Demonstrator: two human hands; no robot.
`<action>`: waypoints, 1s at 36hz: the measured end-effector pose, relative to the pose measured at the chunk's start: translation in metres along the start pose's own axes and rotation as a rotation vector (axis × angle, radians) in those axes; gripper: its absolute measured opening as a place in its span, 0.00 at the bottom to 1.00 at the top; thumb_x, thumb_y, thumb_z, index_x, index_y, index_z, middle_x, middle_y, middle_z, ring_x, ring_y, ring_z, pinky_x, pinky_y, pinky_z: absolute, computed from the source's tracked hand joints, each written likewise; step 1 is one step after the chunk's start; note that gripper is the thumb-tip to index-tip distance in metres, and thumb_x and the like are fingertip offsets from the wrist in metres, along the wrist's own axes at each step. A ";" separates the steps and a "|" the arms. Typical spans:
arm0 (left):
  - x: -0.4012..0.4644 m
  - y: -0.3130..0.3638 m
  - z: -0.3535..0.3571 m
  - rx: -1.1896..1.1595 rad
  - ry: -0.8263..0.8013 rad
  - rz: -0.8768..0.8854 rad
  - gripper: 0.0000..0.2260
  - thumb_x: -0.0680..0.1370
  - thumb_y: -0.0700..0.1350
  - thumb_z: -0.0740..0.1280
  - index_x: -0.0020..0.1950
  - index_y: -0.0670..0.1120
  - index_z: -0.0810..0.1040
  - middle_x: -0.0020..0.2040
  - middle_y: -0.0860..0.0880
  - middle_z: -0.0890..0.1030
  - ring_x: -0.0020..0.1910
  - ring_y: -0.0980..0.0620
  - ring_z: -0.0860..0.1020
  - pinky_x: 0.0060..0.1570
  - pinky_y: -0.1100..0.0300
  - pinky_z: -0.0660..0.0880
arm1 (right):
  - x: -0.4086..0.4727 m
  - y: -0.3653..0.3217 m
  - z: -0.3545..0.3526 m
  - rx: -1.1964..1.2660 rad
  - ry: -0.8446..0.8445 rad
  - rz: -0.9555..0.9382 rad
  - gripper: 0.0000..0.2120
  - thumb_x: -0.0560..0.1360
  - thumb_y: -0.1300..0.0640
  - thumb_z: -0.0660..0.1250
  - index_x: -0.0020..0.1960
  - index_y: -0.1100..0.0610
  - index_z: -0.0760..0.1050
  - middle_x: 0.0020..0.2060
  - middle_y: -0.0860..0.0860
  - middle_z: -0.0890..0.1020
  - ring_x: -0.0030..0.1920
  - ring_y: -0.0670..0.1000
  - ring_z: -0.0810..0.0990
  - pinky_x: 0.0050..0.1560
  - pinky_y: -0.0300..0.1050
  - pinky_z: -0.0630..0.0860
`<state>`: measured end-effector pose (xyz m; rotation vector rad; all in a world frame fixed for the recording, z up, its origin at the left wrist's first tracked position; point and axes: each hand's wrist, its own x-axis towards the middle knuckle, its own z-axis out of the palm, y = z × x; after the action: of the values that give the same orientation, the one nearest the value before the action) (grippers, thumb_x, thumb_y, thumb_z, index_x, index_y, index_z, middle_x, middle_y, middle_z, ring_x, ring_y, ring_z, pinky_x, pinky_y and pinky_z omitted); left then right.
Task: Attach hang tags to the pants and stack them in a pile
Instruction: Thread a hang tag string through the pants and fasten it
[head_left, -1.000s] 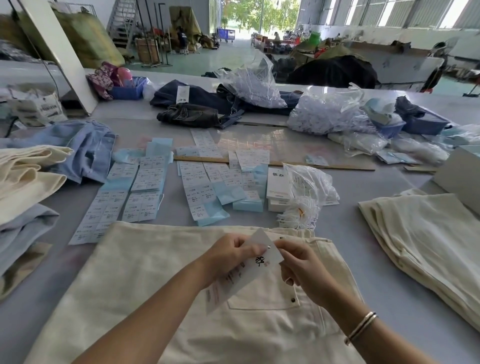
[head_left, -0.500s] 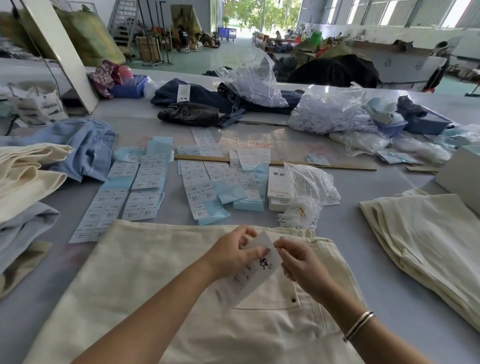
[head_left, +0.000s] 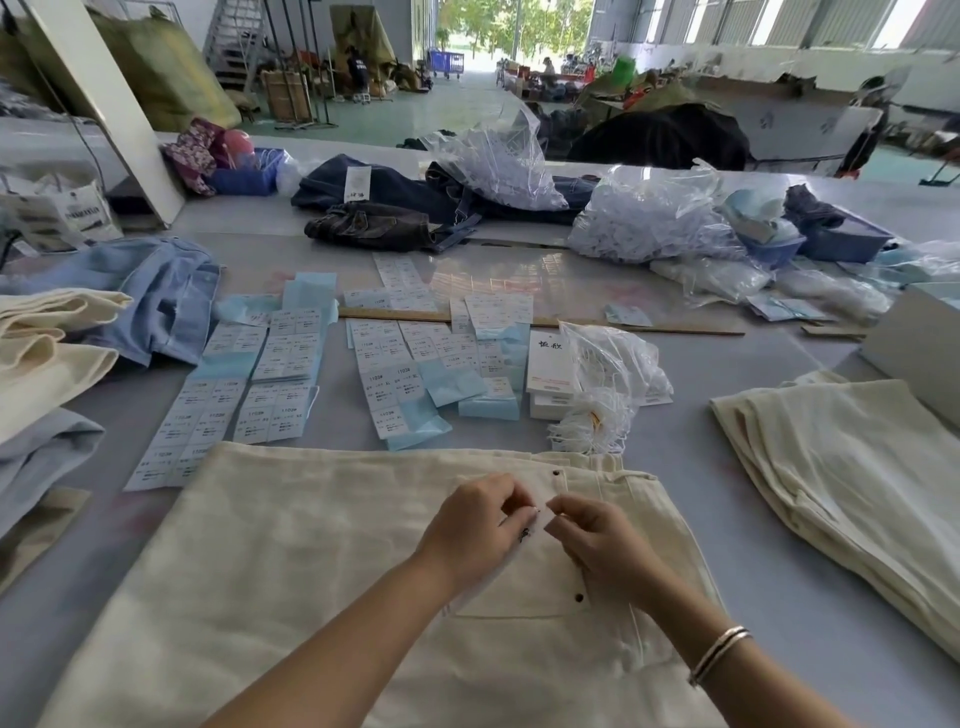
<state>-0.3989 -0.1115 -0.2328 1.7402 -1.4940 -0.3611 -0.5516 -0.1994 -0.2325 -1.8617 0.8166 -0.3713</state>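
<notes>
- Pants: cream, flat on the table at the near edge, waistband to the right, back pocket under the hands.
- Left hand: fingers curled, pinching the tag at its upper end.
- Tag: white, tilted, lower part hidden behind the left hand, held just above the pocket.
- Right hand: fingertips pinched at the tag's top corner; what they hold there is too small to tell.
- Bracelet: on the right wrist.
- Pile: folded cream pants, right of the hands, apart from them.
- Labels: printed sheets in rows beyond the pants.
- Strings: white bundle near the waistband.
- Bags: clear plastic, far side.
</notes>
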 end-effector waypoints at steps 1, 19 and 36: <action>0.002 0.002 -0.002 0.037 -0.009 0.015 0.02 0.76 0.44 0.69 0.45 0.47 0.80 0.41 0.54 0.81 0.41 0.56 0.78 0.46 0.58 0.76 | -0.001 0.002 -0.004 -0.009 0.022 0.003 0.04 0.77 0.57 0.67 0.49 0.49 0.78 0.27 0.44 0.76 0.26 0.39 0.71 0.31 0.33 0.68; 0.086 0.063 0.028 -0.138 -0.269 -0.109 0.08 0.79 0.47 0.67 0.55 0.46 0.79 0.50 0.49 0.80 0.46 0.55 0.76 0.43 0.67 0.70 | -0.009 0.005 -0.045 0.625 0.492 0.067 0.08 0.75 0.57 0.68 0.39 0.53 0.84 0.35 0.51 0.84 0.23 0.41 0.66 0.24 0.34 0.67; 0.109 0.042 0.079 0.077 -0.326 -0.226 0.11 0.74 0.55 0.71 0.49 0.49 0.82 0.50 0.50 0.82 0.50 0.50 0.79 0.49 0.57 0.75 | -0.005 0.012 -0.088 0.375 0.362 0.303 0.04 0.75 0.62 0.68 0.50 0.61 0.74 0.32 0.52 0.79 0.23 0.43 0.65 0.23 0.37 0.65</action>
<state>-0.4522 -0.2419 -0.2231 1.9895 -1.5522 -0.7426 -0.6114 -0.2592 -0.2055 -1.3161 1.1670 -0.6312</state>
